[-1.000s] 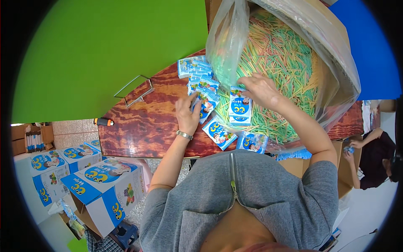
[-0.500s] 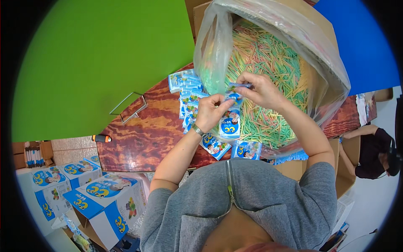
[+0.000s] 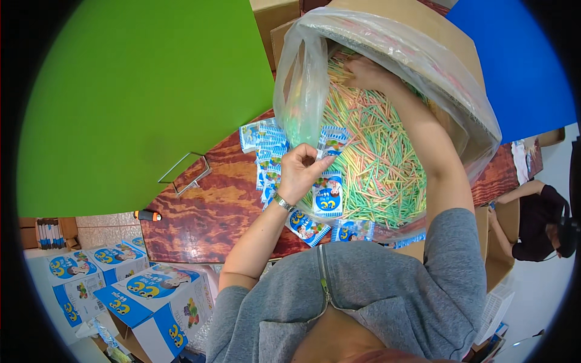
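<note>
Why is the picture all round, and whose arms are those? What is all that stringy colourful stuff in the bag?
The picture is round because a small wide camera sits on a person's head and looks down. So the arms coming up from the bottom are that person's own, and the grey top is theirs too.

The left hand pinches a small blue and white packet and holds it up. The right hand reaches deep into a big clear plastic bag inside a cardboard box. The bag is full of thin sticks in yellow, green and pink. I cannot tell whether that hand is grabbing any.

More packets lie on the reddish wooden table. Blue and white boxes stand on the floor at the lower left. Another person sits at the right edge.
</note>
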### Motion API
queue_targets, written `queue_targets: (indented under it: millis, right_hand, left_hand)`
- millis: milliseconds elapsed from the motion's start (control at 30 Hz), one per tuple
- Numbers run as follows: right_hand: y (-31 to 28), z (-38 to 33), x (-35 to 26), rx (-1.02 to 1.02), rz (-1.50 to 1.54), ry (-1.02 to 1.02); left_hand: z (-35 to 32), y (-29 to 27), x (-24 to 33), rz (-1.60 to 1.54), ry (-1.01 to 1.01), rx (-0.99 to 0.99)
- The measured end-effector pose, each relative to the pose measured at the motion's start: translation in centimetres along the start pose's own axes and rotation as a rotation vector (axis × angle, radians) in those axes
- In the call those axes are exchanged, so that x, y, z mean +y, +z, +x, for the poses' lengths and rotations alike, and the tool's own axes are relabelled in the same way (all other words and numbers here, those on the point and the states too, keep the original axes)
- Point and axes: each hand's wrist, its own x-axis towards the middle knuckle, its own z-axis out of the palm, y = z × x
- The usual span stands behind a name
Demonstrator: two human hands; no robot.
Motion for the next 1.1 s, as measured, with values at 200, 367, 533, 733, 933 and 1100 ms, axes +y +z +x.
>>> queue_targets:
  millis: [200,367,533,733,933,1100]
  right_hand:
    - [1.9,3.1,1.2,-0.132,-0.196,0.004]
    - [1.5,2.2,0.4,-0.114,-0.190,-0.047]
    - [1.3,1.9,0.4,-0.163,-0.143,-0.007]
    - [0.1,0.7,0.0,-0.154,-0.352,-0.059]
    - [-3.9,-4.9,-3.1,0.123,0.115,0.261]
    - [-2.9,-9.6,-2.6,-0.326,1.036,0.090]
  left_hand:
    - [0.1,-0.6,0.5,-0.013,-0.009,0.005]
    - [0.2,-0.7,1.1,-0.003,-0.018,0.008]
    - [0.2,-0.3,0.9,-0.021,0.033,0.001]
    - [-0.1,-0.3,1.0,-0.014,0.039,0.017]
    - [0.1,-0.1,1.7,-0.105,0.049,-0.012]
    - [2.8,2.3,5.5,-0.333,0.012,0.016]
